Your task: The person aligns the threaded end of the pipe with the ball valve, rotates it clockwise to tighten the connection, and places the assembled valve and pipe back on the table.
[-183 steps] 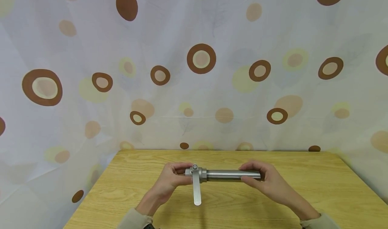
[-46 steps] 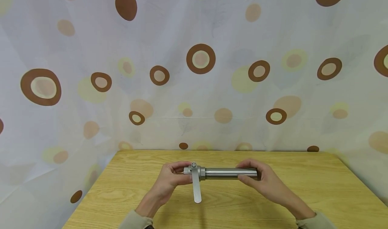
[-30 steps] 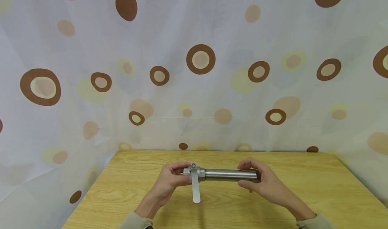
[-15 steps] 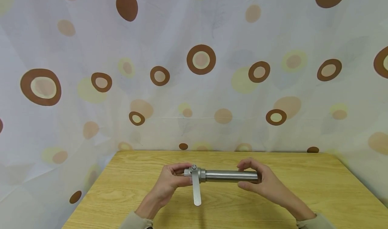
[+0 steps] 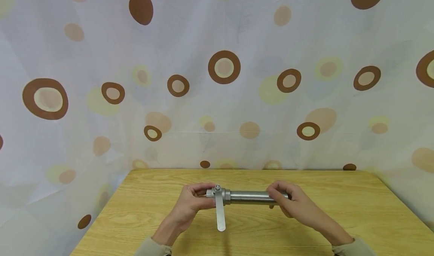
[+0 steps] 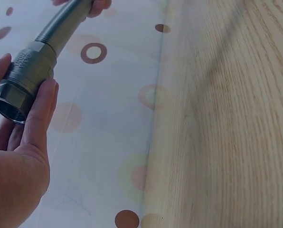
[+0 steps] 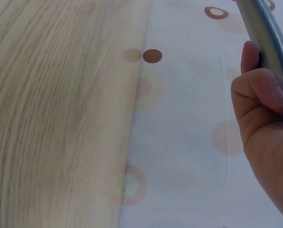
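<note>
A steel ball valve [image 5: 225,196] with a flat lever handle [image 5: 220,212] is held above the table by my left hand [image 5: 188,203], thumb and fingers on either side of its body. The lever points toward me. From the valve's right side runs a straight metal pipe [image 5: 249,197], level in the head view. My right hand [image 5: 298,205] grips the pipe's right end, thumb across the near side and fingertips showing below. The left wrist view shows the valve's open threaded end [image 6: 11,107] and raised lettering on the body. In the right wrist view the pipe [image 7: 267,38] rises out of the curled fingers.
The wood-grain table [image 5: 135,218] spreads beneath both hands. Behind it and along its sides hangs a white curtain [image 5: 190,109] printed with brown, peach and yellow ovals.
My right hand's thumb has swung from below the pipe up across it, with fingers curling underneath. Earlier the fingers loosened around the pipe's end. The left hand keeps its hold on the valve.
</note>
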The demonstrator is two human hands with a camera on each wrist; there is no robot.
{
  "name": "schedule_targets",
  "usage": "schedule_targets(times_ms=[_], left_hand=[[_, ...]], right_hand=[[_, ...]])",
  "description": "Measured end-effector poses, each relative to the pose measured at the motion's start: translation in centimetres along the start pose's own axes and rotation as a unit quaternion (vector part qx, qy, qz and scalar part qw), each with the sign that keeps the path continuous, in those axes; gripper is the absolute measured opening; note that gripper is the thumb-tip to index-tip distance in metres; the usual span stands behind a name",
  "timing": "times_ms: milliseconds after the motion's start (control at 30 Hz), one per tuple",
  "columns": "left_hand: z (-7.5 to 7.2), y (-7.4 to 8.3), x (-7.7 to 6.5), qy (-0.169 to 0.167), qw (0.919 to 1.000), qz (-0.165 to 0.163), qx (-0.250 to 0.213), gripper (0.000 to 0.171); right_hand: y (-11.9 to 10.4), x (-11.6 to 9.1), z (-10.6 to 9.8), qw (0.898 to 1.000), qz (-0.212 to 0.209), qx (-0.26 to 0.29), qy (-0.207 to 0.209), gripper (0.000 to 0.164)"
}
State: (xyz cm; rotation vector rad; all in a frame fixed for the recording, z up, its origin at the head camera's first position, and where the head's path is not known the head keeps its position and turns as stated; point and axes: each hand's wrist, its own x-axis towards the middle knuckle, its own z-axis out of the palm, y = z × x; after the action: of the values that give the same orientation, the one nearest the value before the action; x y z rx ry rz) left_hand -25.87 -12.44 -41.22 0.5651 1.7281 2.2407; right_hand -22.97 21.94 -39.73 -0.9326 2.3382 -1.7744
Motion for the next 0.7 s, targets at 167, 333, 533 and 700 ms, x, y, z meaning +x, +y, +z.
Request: schedule_targets(times_ms=[167,333,533,700], left_hand=[[-0.26,-0.24,-0.08,0.0,1.0,0.004,0.006,0.037],[-0.36,0.04,0.21,-0.004,0.9999,0.007,0.008,0.037],[-0.31,0.12,0.06,0.008,0.9999,-0.001,0.011,0.039],[-0.29,0.3,-0.02,0.01,0.9999,0.002,0.014,0.04]], right_hand=[[0.38,-0.05,0.31,1.0,-0.007,-0.015,0.001,0.031],[0.36,-0.02,0.24,0.999,-0.03,-0.013,0.008,0.031],[-0.02,0.14,0.2,1.0,-0.001,-0.02,0.011,0.017],[-0.01,0.27,0.23,1.0,0.013,-0.024,0.015,0.022]])
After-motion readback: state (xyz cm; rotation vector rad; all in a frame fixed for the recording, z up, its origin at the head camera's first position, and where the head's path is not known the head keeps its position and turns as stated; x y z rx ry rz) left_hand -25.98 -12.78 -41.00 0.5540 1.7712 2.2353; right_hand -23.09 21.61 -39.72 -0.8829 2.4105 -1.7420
